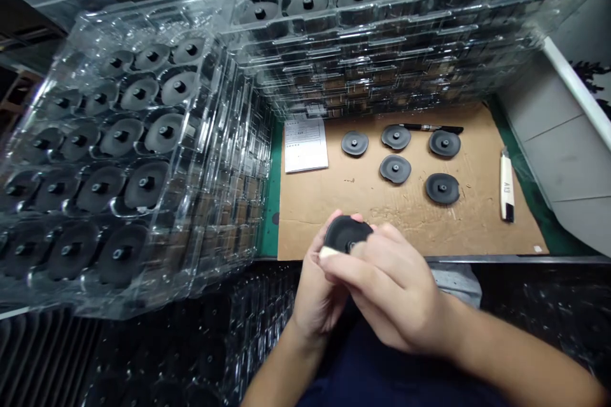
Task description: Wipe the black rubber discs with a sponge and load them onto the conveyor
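My left hand (pixel 315 296) is closed around the edge of a round black plastic disc (pixel 341 233) with a short stem at its centre, held tilted above the table's front edge. Over the disc's right side, my right hand (pixel 398 289) has its fingers curled in. A small pale yellowish piece (pixel 328 252) shows at its fingertips against the disc's lower edge; whether it is a tool's tip or a finger cover I cannot tell. Several matching discs (pixel 395 168) lie stem up on the cardboard sheet (pixel 329 203) beyond my hands.
Stacked clear trays (pixel 191 159) filled with discs rise at left, and another tray stack (pixel 382 44) stands at the back. A black pen (pixel 429 128), a printed paper (pixel 306 146) and a cream-handled cutter (pixel 506 187) lie on the cardboard. A pale panel (pixel 563 140) borders the right side.
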The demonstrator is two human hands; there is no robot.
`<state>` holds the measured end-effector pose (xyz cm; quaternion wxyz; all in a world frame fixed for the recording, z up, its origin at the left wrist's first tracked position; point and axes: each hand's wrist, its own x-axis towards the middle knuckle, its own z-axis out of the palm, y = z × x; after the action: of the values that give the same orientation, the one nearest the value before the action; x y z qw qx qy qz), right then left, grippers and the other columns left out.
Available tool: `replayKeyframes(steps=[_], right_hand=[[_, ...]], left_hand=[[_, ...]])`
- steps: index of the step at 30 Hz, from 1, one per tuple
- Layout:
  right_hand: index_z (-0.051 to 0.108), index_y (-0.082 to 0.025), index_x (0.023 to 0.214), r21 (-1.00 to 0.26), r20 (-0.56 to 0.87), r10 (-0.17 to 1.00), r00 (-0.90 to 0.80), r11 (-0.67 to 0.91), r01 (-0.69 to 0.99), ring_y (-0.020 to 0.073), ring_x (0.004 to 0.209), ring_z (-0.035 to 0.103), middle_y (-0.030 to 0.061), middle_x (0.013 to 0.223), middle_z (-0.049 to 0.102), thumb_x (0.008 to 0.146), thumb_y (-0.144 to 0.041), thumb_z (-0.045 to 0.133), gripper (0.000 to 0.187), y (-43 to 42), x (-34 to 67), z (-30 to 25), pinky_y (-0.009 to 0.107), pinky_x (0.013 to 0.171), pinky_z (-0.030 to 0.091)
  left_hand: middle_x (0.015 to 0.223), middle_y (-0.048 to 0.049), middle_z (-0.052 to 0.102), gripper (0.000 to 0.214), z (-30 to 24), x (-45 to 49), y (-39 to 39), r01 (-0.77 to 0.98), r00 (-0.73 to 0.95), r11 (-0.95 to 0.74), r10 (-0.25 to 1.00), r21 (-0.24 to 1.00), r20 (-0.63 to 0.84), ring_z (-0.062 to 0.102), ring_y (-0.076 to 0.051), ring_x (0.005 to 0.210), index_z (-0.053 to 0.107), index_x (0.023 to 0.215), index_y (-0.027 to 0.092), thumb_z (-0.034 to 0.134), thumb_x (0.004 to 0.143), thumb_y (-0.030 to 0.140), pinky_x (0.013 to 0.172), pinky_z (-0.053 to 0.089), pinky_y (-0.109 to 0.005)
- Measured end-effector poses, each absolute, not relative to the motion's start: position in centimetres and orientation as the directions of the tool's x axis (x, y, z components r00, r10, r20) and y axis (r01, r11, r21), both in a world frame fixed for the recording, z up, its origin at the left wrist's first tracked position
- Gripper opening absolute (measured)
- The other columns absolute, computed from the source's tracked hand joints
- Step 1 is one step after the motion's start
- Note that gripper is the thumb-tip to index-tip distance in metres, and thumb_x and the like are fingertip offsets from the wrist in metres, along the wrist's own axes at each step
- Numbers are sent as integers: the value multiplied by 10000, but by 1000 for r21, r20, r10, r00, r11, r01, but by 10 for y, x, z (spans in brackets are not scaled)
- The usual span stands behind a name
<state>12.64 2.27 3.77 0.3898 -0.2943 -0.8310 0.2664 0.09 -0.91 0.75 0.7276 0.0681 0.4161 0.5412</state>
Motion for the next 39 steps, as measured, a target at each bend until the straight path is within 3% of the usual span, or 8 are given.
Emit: replayKeyframes(steps=[5,11,17,23,28,31,35,39], right_hand=[[572,-150,1120,-805,355,803,-478,523,281,132,714,525,47,844,633,838,-54,498,307,16,155,19,298,666,405],[600,-279,1089,-985,-59,998,-15,-56,163,141,909,579,7,1042,626,890,-252,515,217,22,170,-11,235,737,455],[626,-221,1068,-918,-364,895,-259,-298,262,184,925,603,45,1061,647,875,-376,515,271,21,166,-32,284,776,487],[628,-205,1073,-918,-347,853,-390,-223,329,195,869,619,62,1031,662,882,-371,485,291,8,161,-47,319,728,512],[615,-219,1081,-922,-269,929,-253,-172,347,168,825,614,44,1039,657,890,-329,494,251,18,166,-21,292,711,491],[597,-260,1112,-904,36,990,-139,92,419,157,852,589,22,1042,644,873,-231,534,249,25,166,16,274,717,458],[563,-249,1173,-738,432,791,-434,587,334,147,795,583,21,977,664,838,-82,524,376,31,155,46,295,700,425],[617,-223,1082,-745,224,823,-521,490,453,142,705,562,16,813,660,847,-63,490,312,32,146,47,307,649,389]], left_hand=[[1158,2,639,559,4,-4,-6,-810,99,314,906,495,-412,617,-220,1047,634,1095,303,803,564,352,901,491,-286],[1224,27,604,534,8,-5,-9,-842,147,304,924,446,-353,556,-279,1149,613,1127,349,764,615,378,932,491,-352],[1221,31,608,539,7,-6,-9,-852,149,292,931,435,-333,559,-242,1147,606,1144,337,772,631,339,933,486,-305],[1209,42,609,512,7,-7,-9,-831,170,323,923,453,-346,582,-211,1111,624,1105,364,784,633,251,907,490,-277],[1217,24,602,528,6,-7,-10,-798,137,330,915,505,-380,556,-262,1144,624,1096,377,787,620,219,913,486,-339],[1215,12,607,524,5,-4,-11,-792,119,314,920,523,-372,563,-284,1131,627,1096,367,794,612,256,926,478,-383],[1191,4,628,564,5,0,-14,-774,70,302,914,556,-399,577,-249,1107,611,1135,332,795,602,339,953,452,-335],[1215,-28,621,609,0,-3,-16,-701,-62,293,884,650,-464,556,-224,1123,609,1141,293,811,570,355,911,462,-281]])
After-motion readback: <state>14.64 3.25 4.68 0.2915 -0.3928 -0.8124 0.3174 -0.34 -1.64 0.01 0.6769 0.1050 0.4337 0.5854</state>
